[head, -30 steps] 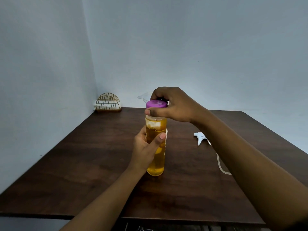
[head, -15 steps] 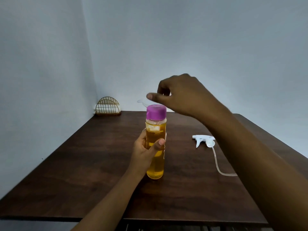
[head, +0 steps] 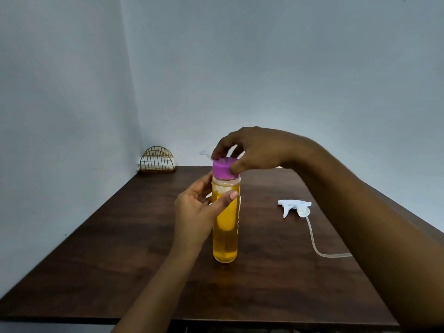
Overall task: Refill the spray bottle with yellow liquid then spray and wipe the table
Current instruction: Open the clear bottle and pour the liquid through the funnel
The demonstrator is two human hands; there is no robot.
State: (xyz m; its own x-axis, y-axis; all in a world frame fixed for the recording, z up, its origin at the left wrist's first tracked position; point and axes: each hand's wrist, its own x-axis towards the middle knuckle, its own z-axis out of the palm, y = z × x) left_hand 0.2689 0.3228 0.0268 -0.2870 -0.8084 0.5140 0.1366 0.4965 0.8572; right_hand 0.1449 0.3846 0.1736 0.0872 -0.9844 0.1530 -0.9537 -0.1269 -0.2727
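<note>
A dark brown wooden tabletop (head: pixel 120 260) fills the corner between two pale walls. Near its middle a tall clear plastic bottle (head: pixel 225 241) of yellow liquid stands upright, topped by a purple cap (head: pixel 222 170). To the right, well apart from it, a white plastic spray head (head: pixel 294 207) lies on its side, its thin translucent tube (head: pixel 314 243) curving toward the near right. In the far left corner a gold half-round wire holder (head: pixel 157 159) sits against the wall. A small clear piece (head: pixel 206 152) at the far edge is mostly hidden.
</note>
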